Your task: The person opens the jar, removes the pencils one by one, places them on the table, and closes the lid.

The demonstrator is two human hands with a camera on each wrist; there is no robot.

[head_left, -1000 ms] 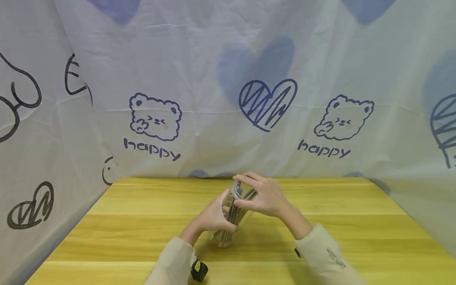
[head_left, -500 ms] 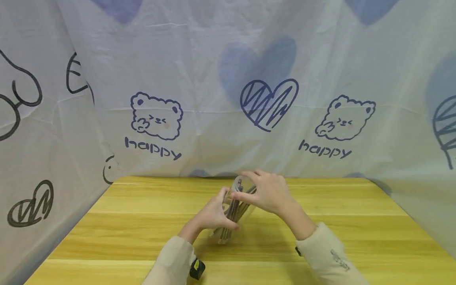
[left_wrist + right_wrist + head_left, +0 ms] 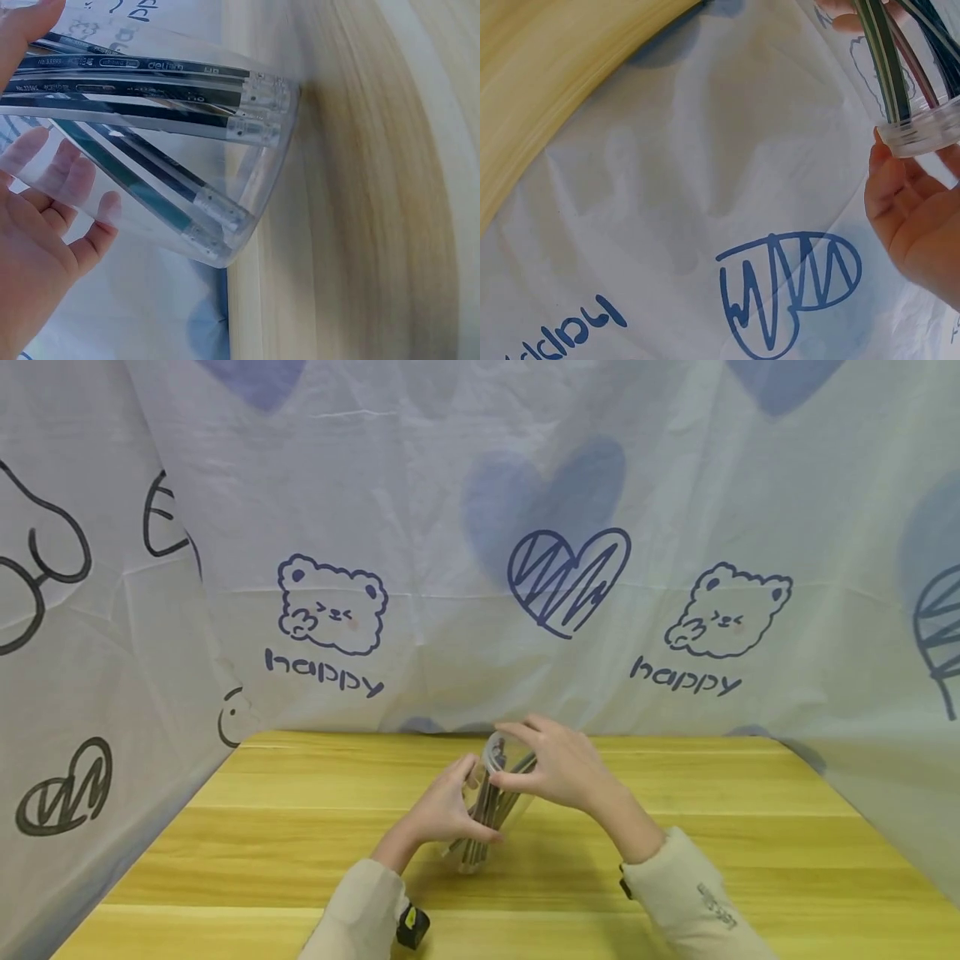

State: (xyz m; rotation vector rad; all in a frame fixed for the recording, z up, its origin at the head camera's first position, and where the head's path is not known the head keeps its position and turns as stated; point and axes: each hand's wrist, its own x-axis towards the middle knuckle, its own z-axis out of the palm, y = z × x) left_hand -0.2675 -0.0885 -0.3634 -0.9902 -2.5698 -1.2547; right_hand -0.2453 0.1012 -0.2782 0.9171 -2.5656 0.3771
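In the head view my left hand [image 3: 442,810] grips a clear plastic jar [image 3: 469,865] round its side, thumb in front. The jar leans, its top toward the back right, with its base low over the table. Inside are several pencils [image 3: 135,90], dark and green, their eraser ends at the jar's base [image 3: 259,180] in the left wrist view. My right hand [image 3: 562,764] holds the clear lid [image 3: 922,136] at the jar's top, thumb on the near side and fingers over the far side. Part of the lid lies outside the right wrist view.
A yellow wood-grain table [image 3: 262,843] spreads beneath both hands. Behind it hangs a pale cloth [image 3: 442,610] printed with hearts and bears, and another cloth panel [image 3: 112,652] borders the left side. A black wrist device [image 3: 412,927] sits at the left cuff.
My right hand's fingers shift on the lid, spreading away from it half a second ago and now back round its edge. My left hand keeps its grip on the jar, nearly still.
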